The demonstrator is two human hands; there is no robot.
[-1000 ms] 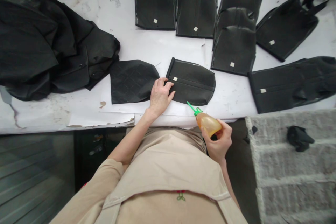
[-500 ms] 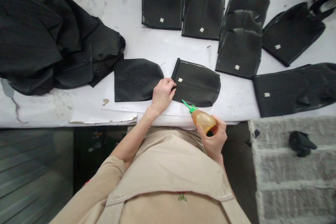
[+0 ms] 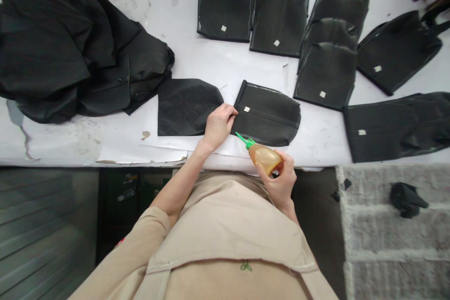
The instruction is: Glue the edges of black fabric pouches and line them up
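Observation:
My left hand [image 3: 218, 124] rests with its fingers curled on the left edge of a black rounded fabric piece [image 3: 269, 113] with a small white tag, lying on white paper near the table's front edge. My right hand [image 3: 280, 179] grips an amber squeeze bottle [image 3: 264, 157] with a green nozzle. The nozzle tip points at the lower left edge of that piece, close to my left hand. A black quilted piece [image 3: 186, 106] lies just left of my left hand.
Several more black pieces [image 3: 225, 2] with white tags lie in rows at the back and right. A heap of black fabric [image 3: 66, 51] fills the left of the white table [image 3: 45, 143]. Grey fuzzy material [image 3: 386, 234] with a black scrap [image 3: 406, 197] sits low right.
My right hand has carried the bottle left and up, bringing the nozzle closer to the piece's edge. My left hand stays on the piece. The view has shifted slightly.

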